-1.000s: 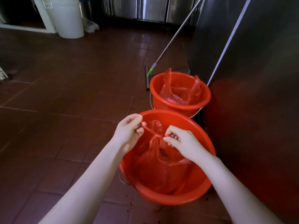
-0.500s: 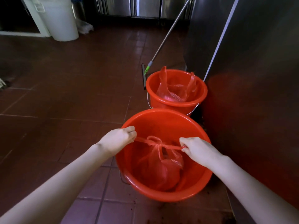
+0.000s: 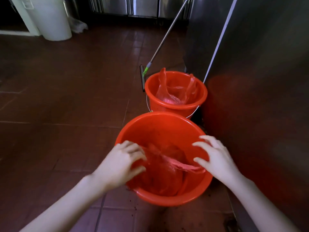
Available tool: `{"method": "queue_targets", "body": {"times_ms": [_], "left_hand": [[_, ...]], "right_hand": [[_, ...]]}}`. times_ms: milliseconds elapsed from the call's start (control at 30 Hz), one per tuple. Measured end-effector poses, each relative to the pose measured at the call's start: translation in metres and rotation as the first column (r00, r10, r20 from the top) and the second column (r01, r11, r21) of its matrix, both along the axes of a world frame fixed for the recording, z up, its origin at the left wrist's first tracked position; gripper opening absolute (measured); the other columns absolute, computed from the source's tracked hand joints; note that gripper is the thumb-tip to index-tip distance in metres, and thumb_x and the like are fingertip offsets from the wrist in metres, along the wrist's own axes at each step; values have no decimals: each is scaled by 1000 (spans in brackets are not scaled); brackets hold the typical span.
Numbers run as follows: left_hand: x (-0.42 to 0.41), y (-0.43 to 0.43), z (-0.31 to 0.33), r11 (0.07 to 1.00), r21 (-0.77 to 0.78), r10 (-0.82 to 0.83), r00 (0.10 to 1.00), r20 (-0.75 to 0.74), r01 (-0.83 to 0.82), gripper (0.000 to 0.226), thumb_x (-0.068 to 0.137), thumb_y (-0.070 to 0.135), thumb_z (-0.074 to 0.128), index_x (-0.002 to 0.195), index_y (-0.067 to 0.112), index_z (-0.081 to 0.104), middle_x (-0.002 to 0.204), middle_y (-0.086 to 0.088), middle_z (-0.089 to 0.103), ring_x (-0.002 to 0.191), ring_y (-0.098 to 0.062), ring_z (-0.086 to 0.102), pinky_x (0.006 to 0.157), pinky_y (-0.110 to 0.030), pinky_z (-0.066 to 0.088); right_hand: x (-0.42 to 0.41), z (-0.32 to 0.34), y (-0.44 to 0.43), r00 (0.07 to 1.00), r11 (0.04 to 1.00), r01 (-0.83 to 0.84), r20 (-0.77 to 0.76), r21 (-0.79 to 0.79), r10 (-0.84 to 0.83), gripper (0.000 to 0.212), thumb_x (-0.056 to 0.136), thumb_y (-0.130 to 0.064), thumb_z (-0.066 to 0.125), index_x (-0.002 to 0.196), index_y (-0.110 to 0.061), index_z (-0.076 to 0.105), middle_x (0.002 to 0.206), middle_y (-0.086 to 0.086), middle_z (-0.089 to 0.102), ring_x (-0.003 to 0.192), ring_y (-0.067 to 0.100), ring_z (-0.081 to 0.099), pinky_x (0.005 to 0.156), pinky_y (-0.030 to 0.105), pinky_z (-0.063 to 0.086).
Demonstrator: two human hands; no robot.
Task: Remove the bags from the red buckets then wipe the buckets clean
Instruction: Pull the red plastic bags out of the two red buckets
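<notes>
Two red buckets stand on the tiled floor. Over the near red bucket (image 3: 160,128) hover both my hands, blurred by motion. My left hand (image 3: 120,164) has its fingers curled but apart, touching the left side of the red plastic bag (image 3: 163,173) that lies inside. My right hand (image 3: 215,158) is spread over the right rim, and a twisted strip of the bag ends just below its thumb. Neither hand closes on the bag. The far red bucket (image 3: 175,104) holds a clear pinkish bag (image 3: 173,94) with its handles sticking up.
A squeegee mop (image 3: 160,42) leans behind the far bucket. A steel cabinet wall (image 3: 259,81) runs close along the right of both buckets. A white bin (image 3: 53,19) stands at the far left. Dark crumbs dot the tiles near the bucket's base.
My hands had pulled the bag's handles taut between them. Now both have let go, fingers spread, and the bag has slumped into the near bucket. The view has tilted slightly downward.
</notes>
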State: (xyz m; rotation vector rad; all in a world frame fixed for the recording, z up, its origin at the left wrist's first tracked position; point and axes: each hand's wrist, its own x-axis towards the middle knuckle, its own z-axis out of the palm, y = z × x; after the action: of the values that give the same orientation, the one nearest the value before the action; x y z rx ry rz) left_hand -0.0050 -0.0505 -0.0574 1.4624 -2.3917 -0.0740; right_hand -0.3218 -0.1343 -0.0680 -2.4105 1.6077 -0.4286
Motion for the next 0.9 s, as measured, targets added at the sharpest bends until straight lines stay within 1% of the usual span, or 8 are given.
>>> {"method": "queue_targets", "body": {"times_ms": [67,167,233,300,400,533,733,900], "left_hand": [[-22,14,-7,993,90,-70,997,-43,74,34,80,59,60,101,35,70,112,18,63,109,-9,54,83,-32,44],[-47,21,-20,933,305,-161,979,-122,191,37,80,55,65,107,29,71,112,12,66,109,-8,53,91,-26,38],[-53,22,-24,897,377,-168,967,-193,231,31,81,42,72,104,21,73,104,4,68,101,-13,56,92,-21,38],[-52,24,-25,894,392,-137,967,-217,215,26,82,36,73,102,20,74,100,1,68,98,-14,57,91,-27,42],[-45,27,-27,903,389,-137,980,-144,183,27,82,37,71,105,22,73,103,2,66,102,-14,55,90,-31,43],[-21,27,-22,910,393,-104,990,-94,133,27,78,33,72,103,23,73,103,3,67,101,-13,58,88,-28,44],[45,30,-13,926,369,85,996,-10,-76,24,74,34,74,97,27,75,97,10,68,96,-6,61,86,-24,46],[86,25,-10,912,305,278,960,27,-273,22,72,27,79,94,28,76,95,14,67,97,-4,60,86,-18,45]], "right_hand": [[-16,-6,10,975,978,206,90,-30,-203,49,71,-21,84,117,-17,68,118,8,56,105,28,58,95,41,47],[-27,-15,19,893,919,374,218,128,-394,37,75,-13,82,109,-7,71,106,12,65,89,26,66,87,33,49],[-28,-20,20,862,903,377,279,206,-424,30,75,-6,80,104,-7,74,100,9,69,84,21,68,80,19,45],[-28,-21,20,820,885,377,346,273,-456,30,75,0,78,104,-8,74,100,8,71,83,17,67,73,7,43],[-23,-23,18,775,871,364,412,330,-479,32,74,3,77,104,-7,73,103,9,70,87,18,68,85,19,50],[1,-30,14,746,895,269,510,356,-427,37,74,12,74,110,3,69,108,11,65,87,19,66,72,3,49],[69,-44,-9,763,921,98,566,378,-314,45,75,11,74,118,5,64,110,7,54,89,16,64,86,19,49],[126,-48,-44,804,946,4,562,325,-197,46,74,5,78,118,2,65,107,4,52,93,24,66,95,36,53]]}}
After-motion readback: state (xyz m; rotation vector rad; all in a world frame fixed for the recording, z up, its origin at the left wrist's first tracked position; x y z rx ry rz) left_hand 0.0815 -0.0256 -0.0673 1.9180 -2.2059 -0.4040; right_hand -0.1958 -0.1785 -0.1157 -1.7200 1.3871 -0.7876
